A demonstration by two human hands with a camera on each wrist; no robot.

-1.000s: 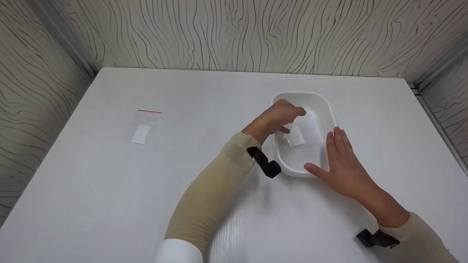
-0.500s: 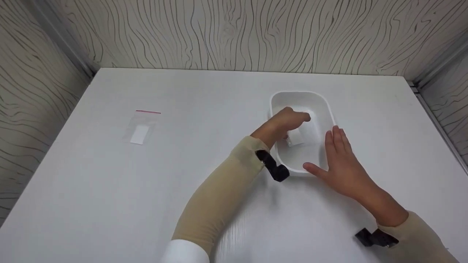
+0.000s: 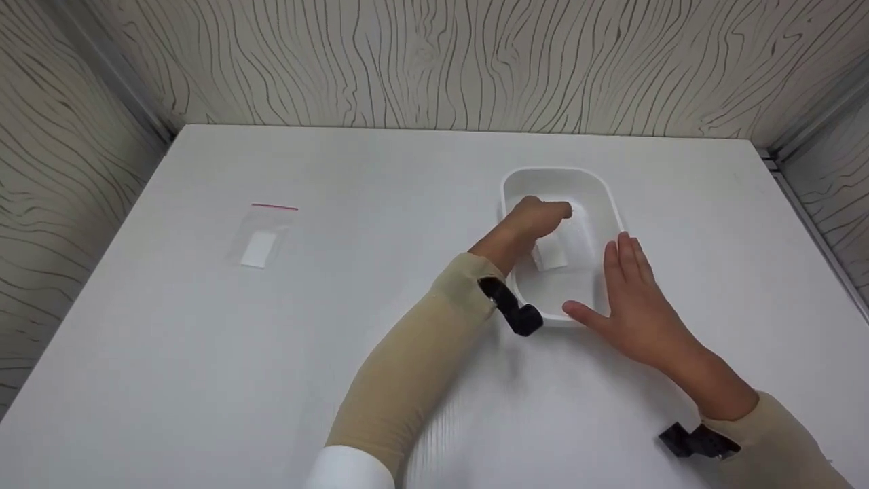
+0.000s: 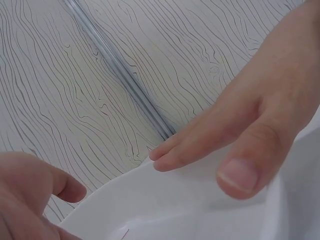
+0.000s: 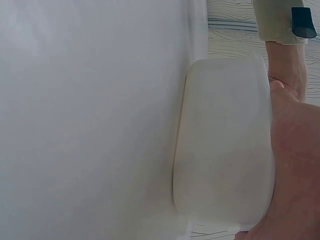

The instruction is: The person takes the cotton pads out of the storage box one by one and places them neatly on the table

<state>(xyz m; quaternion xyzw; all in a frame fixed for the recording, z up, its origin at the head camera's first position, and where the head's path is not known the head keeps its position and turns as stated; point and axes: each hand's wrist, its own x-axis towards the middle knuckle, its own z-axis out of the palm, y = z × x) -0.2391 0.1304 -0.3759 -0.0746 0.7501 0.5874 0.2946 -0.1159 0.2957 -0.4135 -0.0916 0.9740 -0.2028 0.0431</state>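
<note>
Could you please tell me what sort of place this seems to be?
Probably an indoor work booth, perhaps one for filming handwork: wood-grain-patterned panels rise around a white table, a metal-looking strip runs where two panels meet, and black devices sit on the beige sleeves.

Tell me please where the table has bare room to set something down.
Bare table lies between the bag at left and the tub, and left of the left sleeve. Crowded: the tub, left hand inside, right hand at its rim.
</note>
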